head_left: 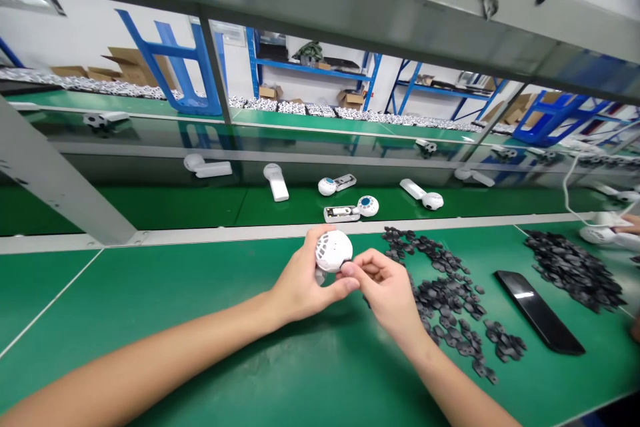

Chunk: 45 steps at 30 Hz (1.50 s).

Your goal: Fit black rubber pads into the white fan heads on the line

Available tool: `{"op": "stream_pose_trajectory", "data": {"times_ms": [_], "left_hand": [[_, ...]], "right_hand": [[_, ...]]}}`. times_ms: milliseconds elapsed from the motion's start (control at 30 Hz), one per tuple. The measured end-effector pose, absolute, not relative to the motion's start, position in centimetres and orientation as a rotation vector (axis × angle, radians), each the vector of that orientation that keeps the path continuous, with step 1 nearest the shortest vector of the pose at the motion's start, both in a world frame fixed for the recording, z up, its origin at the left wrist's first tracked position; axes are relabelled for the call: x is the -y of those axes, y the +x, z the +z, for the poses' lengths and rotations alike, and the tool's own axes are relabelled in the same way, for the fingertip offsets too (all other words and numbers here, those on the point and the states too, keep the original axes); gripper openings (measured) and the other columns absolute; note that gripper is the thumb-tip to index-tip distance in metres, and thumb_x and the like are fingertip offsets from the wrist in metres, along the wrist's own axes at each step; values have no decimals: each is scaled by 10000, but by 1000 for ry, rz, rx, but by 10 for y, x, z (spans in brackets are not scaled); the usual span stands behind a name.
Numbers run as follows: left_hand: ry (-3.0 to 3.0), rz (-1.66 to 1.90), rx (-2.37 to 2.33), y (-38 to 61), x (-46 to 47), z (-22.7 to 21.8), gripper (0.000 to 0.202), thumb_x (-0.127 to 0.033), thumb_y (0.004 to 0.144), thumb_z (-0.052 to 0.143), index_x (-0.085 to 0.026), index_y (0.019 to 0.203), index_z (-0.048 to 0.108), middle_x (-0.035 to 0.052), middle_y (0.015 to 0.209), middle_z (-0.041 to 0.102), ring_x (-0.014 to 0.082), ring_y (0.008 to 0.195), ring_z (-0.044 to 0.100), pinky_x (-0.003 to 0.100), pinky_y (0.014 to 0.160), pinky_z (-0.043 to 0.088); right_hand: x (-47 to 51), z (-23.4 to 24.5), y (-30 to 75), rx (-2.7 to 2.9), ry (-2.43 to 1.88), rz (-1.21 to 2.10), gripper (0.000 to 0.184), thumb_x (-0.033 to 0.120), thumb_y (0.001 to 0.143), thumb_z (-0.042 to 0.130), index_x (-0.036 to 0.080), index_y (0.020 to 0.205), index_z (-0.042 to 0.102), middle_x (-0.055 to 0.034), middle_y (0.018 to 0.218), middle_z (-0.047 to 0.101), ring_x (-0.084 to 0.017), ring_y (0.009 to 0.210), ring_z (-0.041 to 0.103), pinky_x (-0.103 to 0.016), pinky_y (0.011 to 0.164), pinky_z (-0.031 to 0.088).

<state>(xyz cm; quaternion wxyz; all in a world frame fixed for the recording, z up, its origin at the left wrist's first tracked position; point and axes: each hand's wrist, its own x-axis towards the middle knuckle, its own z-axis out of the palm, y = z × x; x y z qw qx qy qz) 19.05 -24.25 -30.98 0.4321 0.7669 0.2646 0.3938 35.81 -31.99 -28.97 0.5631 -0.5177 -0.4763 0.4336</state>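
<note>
The left hand (300, 283) grips the white fan head (334, 251) while the right hand (385, 287) pinches at its lower edge, just beside.

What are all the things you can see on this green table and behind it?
round shell: one, white, held over the table
small parts: two loose piles, black, on the table's right half
flat slab: one, black, between the piles
handheld gadgets: at least six, white, on the belt
table: one, green, nearest
belt: one, green, behind the table
shelves: several, blue, far back
cardboard boxes: several, brown, far back
another person's hand: one, right edge, by white gadgets
left hand: one, bare, wrapped round the shell
right hand: one, bare, fingertips at the shell's lower edge
</note>
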Motion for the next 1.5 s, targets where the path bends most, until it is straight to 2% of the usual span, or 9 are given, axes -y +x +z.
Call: {"op": "stream_pose_trajectory", "data": {"times_ms": [267,400,533,700,833,900,1033,1200,1500], "left_hand": [[1994,981,-595,191,242,-314,874,-431,768,864,-280,1458,351,38,1049,658,199,831,638,316,734,514],[1993,977,-602,190,241,-313,858,-430,760,879,-266,1438,380,39,1043,669,203,834,649,310,737,517],[1986,965,-616,189,236,-314,830,-471,761,884,-267,1422,425,44,1058,680,211,839,659,308,736,516],[1966,974,-595,189,234,-314,804,-509,770,877,-251,1403,453,60,1072,694,224,857,677,312,740,532],[1977,985,-550,190,234,-312,820,-529,766,880,-243,1404,451,76,1102,704,232,869,694,317,744,545],[1981,1005,-523,190,234,-312,816,-526,769,880,-249,1408,454,97,1180,701,256,944,708,338,793,559],[1970,1018,-495,190,235,-312,802,-474,771,895,-262,1404,451,100,1230,700,286,1037,714,378,886,567],[1982,1044,-483,191,235,-312,796,-470,768,900,-267,1394,452,103,1280,675,285,1054,711,375,882,569],[1945,1038,-435,191,234,-306,793,-471,768,890,-268,1385,435,111,1301,655,268,1023,710,361,842,567]], "right_hand": [[327,-285,361,1257,-1339,874,363,444,840,835,190,714,608,26,652,616,-111,593,530,-233,554,424],[327,-282,359,1273,-1366,823,362,427,837,832,210,745,557,22,718,589,-120,620,514,-234,544,449],[323,-282,356,1259,-1320,592,431,393,798,863,245,792,459,-9,869,583,-163,783,578,-222,553,505],[322,-280,355,1242,-1336,581,461,384,759,893,277,1107,611,-80,1255,642,-235,1035,653,-251,585,610],[323,-279,357,1263,-1284,801,696,345,831,844,318,1467,564,-53,1532,564,-276,1337,604,-330,868,684],[323,-280,358,1293,-1258,875,654,341,871,813,314,1484,587,-33,1497,615,-272,1340,620,-356,972,658],[323,-280,360,1322,-1220,872,521,331,886,801,329,1395,690,-3,1367,717,-280,1242,697,-390,1018,640],[323,-279,359,1328,-1244,821,541,338,862,820,319,1390,701,-13,1316,747,-301,1163,741,-441,1053,617],[321,-288,355,1306,-1295,720,564,378,846,834,318,1390,698,-29,1353,723,-329,1208,709,-494,1093,583]]}}
